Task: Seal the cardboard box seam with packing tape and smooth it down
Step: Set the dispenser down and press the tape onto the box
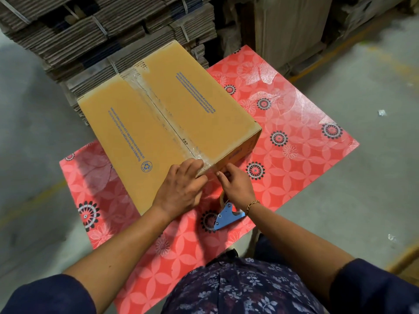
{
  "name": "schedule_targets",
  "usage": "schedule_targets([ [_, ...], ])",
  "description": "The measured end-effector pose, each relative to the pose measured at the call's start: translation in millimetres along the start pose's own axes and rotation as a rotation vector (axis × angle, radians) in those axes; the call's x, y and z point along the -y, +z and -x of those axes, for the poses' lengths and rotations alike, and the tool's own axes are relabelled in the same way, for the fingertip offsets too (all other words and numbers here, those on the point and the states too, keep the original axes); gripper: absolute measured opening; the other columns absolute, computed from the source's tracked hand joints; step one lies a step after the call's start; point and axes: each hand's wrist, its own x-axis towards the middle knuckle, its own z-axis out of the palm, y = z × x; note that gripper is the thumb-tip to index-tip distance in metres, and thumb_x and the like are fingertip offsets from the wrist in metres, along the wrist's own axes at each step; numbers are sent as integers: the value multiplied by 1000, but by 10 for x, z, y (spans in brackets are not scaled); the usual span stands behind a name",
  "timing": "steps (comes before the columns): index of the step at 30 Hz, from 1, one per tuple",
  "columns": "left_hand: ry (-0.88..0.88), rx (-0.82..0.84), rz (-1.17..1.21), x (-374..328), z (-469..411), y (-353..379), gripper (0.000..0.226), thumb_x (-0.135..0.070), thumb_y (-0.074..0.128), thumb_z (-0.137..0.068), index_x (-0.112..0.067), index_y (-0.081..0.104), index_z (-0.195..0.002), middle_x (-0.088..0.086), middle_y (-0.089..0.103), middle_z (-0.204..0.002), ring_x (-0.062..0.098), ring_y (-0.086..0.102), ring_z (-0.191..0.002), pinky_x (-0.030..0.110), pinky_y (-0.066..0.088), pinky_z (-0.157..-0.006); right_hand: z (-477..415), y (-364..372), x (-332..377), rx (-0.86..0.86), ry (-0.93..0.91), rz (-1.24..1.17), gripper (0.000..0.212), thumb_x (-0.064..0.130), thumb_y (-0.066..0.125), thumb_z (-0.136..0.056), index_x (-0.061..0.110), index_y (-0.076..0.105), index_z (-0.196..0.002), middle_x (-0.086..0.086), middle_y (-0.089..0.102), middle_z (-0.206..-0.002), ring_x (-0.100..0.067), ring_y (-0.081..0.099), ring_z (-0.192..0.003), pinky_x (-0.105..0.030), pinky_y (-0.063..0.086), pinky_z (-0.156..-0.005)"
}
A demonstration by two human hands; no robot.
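Cardboard box (pixel 158 123) at frame centre, angled on red floral table (pixel 294 137). Clear packing tape (pixel 158 109) runs along centre seam, folding over near edge. Left hand (pixel 181 189) flat, fingers spread, pressing tape at near box corner. Right hand (pixel 235 184) just beside it, fingers curled around tape dispenser (pixel 226 215), blue metal blade lower centre, resting on table.

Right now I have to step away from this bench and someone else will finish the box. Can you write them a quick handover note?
Left hand: flat on the cardboard box at its near corner, pressing the tape end.
Right hand: at the box's near side, fingers on the tape there.
Tape dispenser: on the red tablecloth, under the right wrist.
Done: clear tape runs the whole top seam.
Left: smooth the near end, rub out wrinkles along the strip.
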Motion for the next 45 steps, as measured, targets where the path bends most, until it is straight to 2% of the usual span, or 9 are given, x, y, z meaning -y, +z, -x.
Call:
schedule_targets([
  [3,-14,-57,80,9,0,-19,19,-33,65,-84,-15,62,-91,14,63,-120,36,58,-114,44,44,-76,-16,-244,-58,-17,-69,239,25,39,64,-94,17,61,-83,3,65,-76,-20,61,-70,-30,38,-56],
  [8,-157,-178,224,8,44,-26,42,-42,61,-93,-6,62,-114,18,59,-132,36,54,-125,47,46,-96,-88,-682,188,-207,-690,494,52,52,67,-88,11,65,-119,-10,66,-112,-29,59,-104,-40,47,-82],
  [11,-340,-65,188,26,1,-15,70,-58,39,-100,-8,42,-149,14,37,-161,31,33,-150,53,27,-120,-356,-731,359,-20,-782,712,87,71,49,-86,15,42,-151,-6,47,-155,-26,39,-145,-44,35,-112],
  [13,-375,30,192,33,-26,-4,77,-63,19,-101,-11,32,-156,12,27,-166,30,25,-153,57,21,-122,-525,-675,408,147,-803,829,93,75,38,-87,16,29,-158,-3,31,-165,-24,24,-154,-45,24,-120],
  [16,-367,80,165,36,-27,27,79,-63,11,-100,-11,32,-156,12,26,-167,30,25,-153,59,22,-120,-673,-594,354,241,-821,916,91,74,38,-90,16,26,-159,-2,27,-167,-25,20,-155,-46,23,-121],
  [25,-411,27,60,-19,-113,92,75,-65,37,-98,-8,43,-148,16,42,-158,34,39,-146,61,31,-115,-704,-562,297,204,-890,970,91,58,59,-86,14,26,-159,-5,27,-167,-29,24,-154,-48,26,-120],
  [31,-376,87,36,14,-97,132,80,-60,48,-92,-8,35,-151,17,34,-162,36,30,-150,63,26,-117,-703,-558,290,216,-878,971,90,48,64,-85,14,24,-159,-4,25,-168,-29,21,-154,-48,25,-121],
  [36,-371,128,58,36,-63,103,109,-48,79,-63,-11,31,-153,14,28,-165,32,24,-153,61,26,-118,-675,-535,312,221,-822,887,98,79,38,-85,16,28,-158,-1,25,-168,-25,19,-155,-48,20,-122],
  [45,-459,19,139,-48,-161,112,95,-81,40,-83,-11,44,-146,10,40,-159,30,31,-149,61,26,-116,-658,-460,286,162,-846,969,91,72,44,-88,11,34,-155,-6,33,-164,-30,29,-152,-51,27,-117],
])
